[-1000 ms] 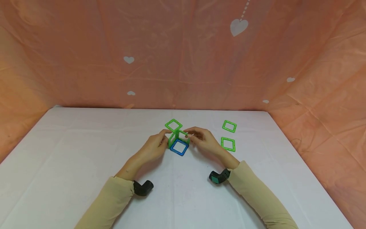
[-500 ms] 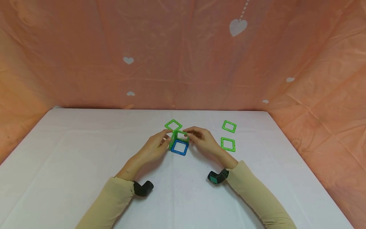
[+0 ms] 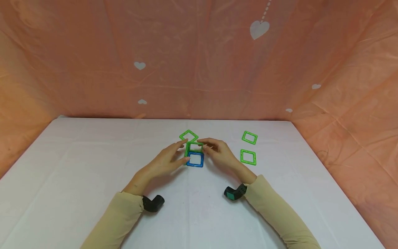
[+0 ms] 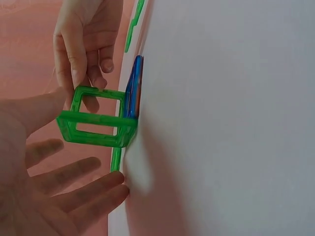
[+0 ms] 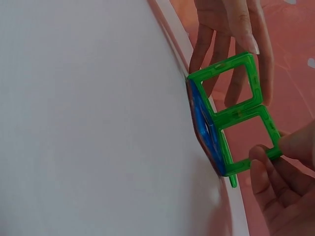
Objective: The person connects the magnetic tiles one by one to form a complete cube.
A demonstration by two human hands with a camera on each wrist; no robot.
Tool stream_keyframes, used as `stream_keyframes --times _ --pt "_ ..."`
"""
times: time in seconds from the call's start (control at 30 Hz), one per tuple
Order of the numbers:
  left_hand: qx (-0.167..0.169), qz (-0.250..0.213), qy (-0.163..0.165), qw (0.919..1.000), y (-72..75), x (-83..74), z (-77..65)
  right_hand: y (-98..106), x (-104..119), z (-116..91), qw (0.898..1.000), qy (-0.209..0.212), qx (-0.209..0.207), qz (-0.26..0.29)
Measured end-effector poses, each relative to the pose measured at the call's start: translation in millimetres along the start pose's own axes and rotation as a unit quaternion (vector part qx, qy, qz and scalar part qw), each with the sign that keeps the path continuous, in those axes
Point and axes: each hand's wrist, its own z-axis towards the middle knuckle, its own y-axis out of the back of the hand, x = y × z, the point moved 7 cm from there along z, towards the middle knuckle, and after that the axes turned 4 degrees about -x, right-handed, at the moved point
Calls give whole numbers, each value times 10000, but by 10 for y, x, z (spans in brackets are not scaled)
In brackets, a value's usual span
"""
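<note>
A blue square magnetic tile (image 3: 195,166) lies flat near the middle of the table. Two green frame tiles stand upright on it, joined at a corner: a left one (image 5: 253,73) and a back one (image 5: 273,130). My right hand (image 3: 219,152) pinches the outer edge of the back tile between thumb and fingers. Beside the left tile, my left hand (image 3: 168,157) holds its fingers spread, with the thumb near the blue tile's left side. Whether that thumb touches a tile I cannot tell. Another green tile (image 3: 183,134) lies just behind the upright pair.
On the right side of the white table (image 3: 199,214) lie two loose green tiles, a farther one (image 3: 248,142) and a nearer one (image 3: 248,163). Orange cloth (image 3: 199,69) with pale hearts hangs behind the table's far edge.
The joined blue and green tiles have turned until the blue one sits square to me. My left fingers have spread and the thumb has come toward the blue tile. My right hand has shifted slightly left.
</note>
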Motion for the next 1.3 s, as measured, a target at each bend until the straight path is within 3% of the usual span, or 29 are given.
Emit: stream_keyframes --times 0.53,0.77,0.93,1.17,1.3 --pt "308 -329 120 9989 59 55 -29 -150 16 40 9997 57 240 -30" --pt "428 -321 419 9977 74 117 -66 -186 16 48 9996 -49 290 -52" --pt "423 -273 378 9980 74 133 -75 -196 12 52 9996 -53 265 -67" --pt "334 -281 342 9985 71 145 -77 -136 -134 123 9947 -711 -65 736" --pt "310 -327 316 9985 67 144 -82 -57 -200 214 9924 -930 -441 676"
